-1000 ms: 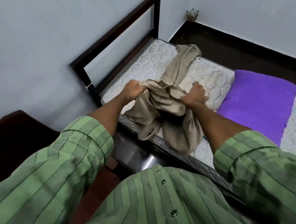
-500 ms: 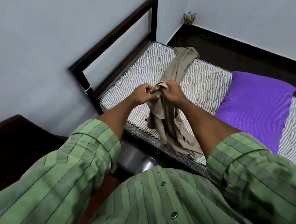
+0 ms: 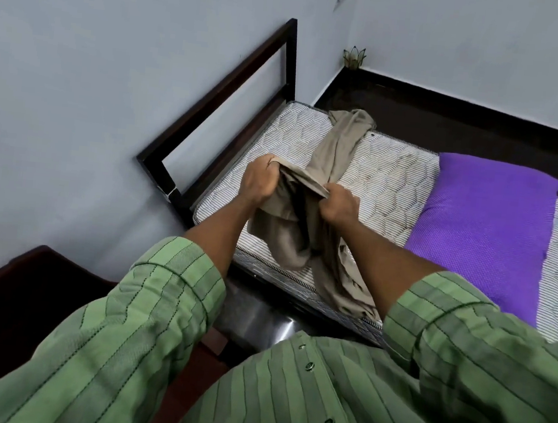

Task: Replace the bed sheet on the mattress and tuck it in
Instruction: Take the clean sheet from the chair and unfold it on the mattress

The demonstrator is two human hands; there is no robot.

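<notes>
A beige bed sheet (image 3: 337, 148) lies bunched in a long strip across the bare quilted mattress (image 3: 387, 181), from the far edge to the near edge. My left hand (image 3: 259, 183) grips one part of the sheet's edge, and my right hand (image 3: 339, 205) grips the edge a little to the right. A short taut stretch of hem runs between them. Below my hands the sheet hangs in loose folds over the mattress's near side.
A purple pillow (image 3: 485, 229) lies on the mattress to the right. The dark wooden headboard frame (image 3: 236, 79) stands against the pale wall on the left. A dark piece of furniture (image 3: 20, 301) with a label sits at the lower left. A small lotus-shaped ornament (image 3: 354, 56) stands in the far corner.
My hands came together on the sheet, then drew apart again while gripping its edge. The bunched sheet has been lifted and partly opened between them.
</notes>
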